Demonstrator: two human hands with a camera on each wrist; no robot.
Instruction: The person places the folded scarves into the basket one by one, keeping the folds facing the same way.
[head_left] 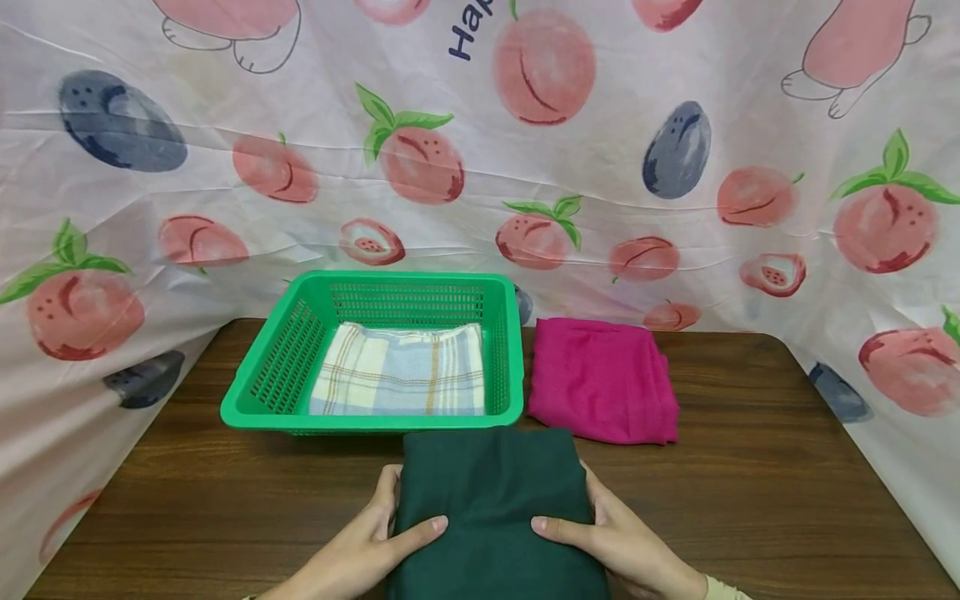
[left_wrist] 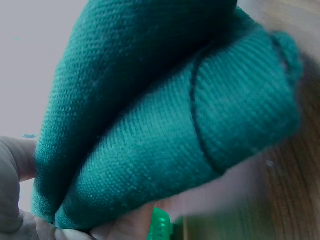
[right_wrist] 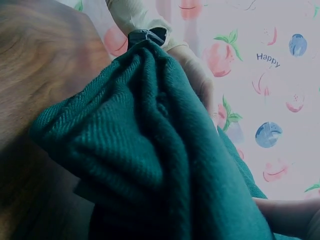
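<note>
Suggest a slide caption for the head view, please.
Left hand and right hand grip a folded dark green cloth near a basket.

We observe dark green cloth (head_left: 492, 483): ribbed weave, folded into thick layered rectangle, gripped both sides, over desk (head_left: 757, 483).

In the head view, the green cloth (head_left: 495, 508) and the surface (head_left: 150, 500) are cut off by the bottom edge. The left fingers (head_left: 388, 482) and right fingers (head_left: 591, 482) are mostly hidden by the green cloth. The basket (head_left: 300, 420) is partly covered by the checked cloth (head_left: 405, 367) inside, and the lettering (head_left: 468, 32) is cropped at the top. In the left wrist view, the surface is blurred.
</note>
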